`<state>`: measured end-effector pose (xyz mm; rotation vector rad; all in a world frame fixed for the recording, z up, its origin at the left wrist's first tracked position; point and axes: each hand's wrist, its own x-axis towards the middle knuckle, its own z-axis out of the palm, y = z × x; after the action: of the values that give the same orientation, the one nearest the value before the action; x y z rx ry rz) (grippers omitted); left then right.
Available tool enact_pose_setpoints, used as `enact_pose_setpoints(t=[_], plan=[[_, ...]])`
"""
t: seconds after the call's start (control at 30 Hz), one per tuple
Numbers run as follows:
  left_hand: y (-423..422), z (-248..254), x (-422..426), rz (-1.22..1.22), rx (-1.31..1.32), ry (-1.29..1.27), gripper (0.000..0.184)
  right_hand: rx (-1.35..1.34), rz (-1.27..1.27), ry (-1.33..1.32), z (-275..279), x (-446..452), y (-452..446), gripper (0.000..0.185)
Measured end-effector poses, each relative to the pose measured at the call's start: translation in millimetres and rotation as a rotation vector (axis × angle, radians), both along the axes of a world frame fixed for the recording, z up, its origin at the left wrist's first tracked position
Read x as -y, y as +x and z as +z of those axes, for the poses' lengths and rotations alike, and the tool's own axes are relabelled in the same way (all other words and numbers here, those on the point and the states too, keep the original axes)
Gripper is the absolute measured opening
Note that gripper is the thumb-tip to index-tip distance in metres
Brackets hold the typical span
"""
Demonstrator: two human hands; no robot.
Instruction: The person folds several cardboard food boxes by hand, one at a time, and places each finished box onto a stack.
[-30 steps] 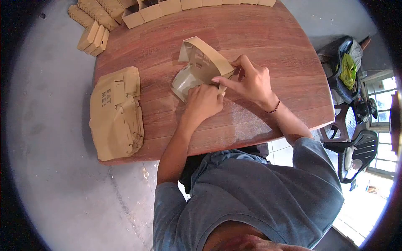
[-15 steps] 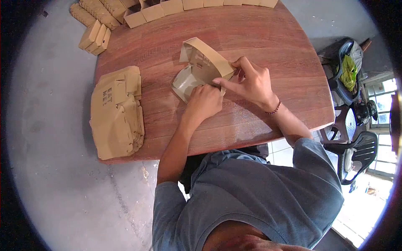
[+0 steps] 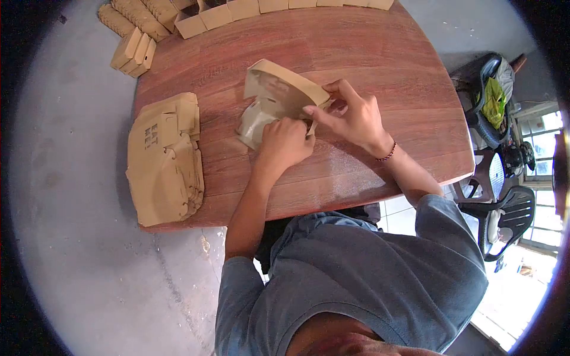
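A partly folded cardboard box is between my hands over the wooden table, its lid panel raised and its pale inside showing. My left hand is closed on the near side wall, the fingers curled over it. With thumb and fingers, my right hand pinches the box's right corner, where the panels meet. The tips of several right fingers are hidden behind the cardboard. To the left lies a stack of flat cardboard box blanks, the top one printed "EAT ME".
Folded boxes stand in a row along the table's far edge. More stacked boxes sit at the far left corner. Dark plastic chairs stand on the right, one holding a yellow-green bag.
The box has shifted slightly left and its raised panel has tilted. Both hands keep their hold, and my left hand has moved a little.
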<state>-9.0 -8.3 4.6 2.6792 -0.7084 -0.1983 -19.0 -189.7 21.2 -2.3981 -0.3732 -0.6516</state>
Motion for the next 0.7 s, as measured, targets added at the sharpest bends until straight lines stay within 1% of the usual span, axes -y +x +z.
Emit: enact_pose_setpoints(t=[0.07, 0.13, 0.2, 0.33, 0.4, 0.5, 0.57, 0.63, 0.7], plan=[[-3, 7, -2, 0.024, 0.039, -0.008, 0.022, 0.072, 0.002, 0.044, -6, 0, 5, 0.054], [-2, 8, -6, 0.048, 0.081, -0.013, 0.021, 0.069, 0.013, 0.042, -4, -1, 4, 0.053], [-1, 6, -8, -0.021, 0.093, 0.011, 0.021, 0.063, 0.022, 0.041, -4, -2, 3, 0.052], [3, -1, -8, -0.044, 0.094, 0.008, 0.023, 0.051, 0.019, 0.056, -2, -1, 4, 0.052], [4, -5, -2, 0.046, 0.112, -0.046, 0.026, 0.043, 0.015, 0.069, -2, 1, 6, 0.052], [2, -6, 0, 0.072, 0.158, -0.040, 0.028, 0.065, -0.011, 0.056, -1, 3, 9, 0.053], [0, 0, 1, 0.086, 0.137, -0.033, 0.028, 0.045, 0.009, 0.119, 3, 0, 7, 0.053], [0, 2, -1, 0.112, 0.119, -0.024, 0.028, 0.032, -0.023, 0.081, 0, 2, 7, 0.053], [1, -2, -4, 0.070, 0.182, -0.041, 0.036, 0.016, -0.053, 0.042, -2, 2, 7, 0.054]])
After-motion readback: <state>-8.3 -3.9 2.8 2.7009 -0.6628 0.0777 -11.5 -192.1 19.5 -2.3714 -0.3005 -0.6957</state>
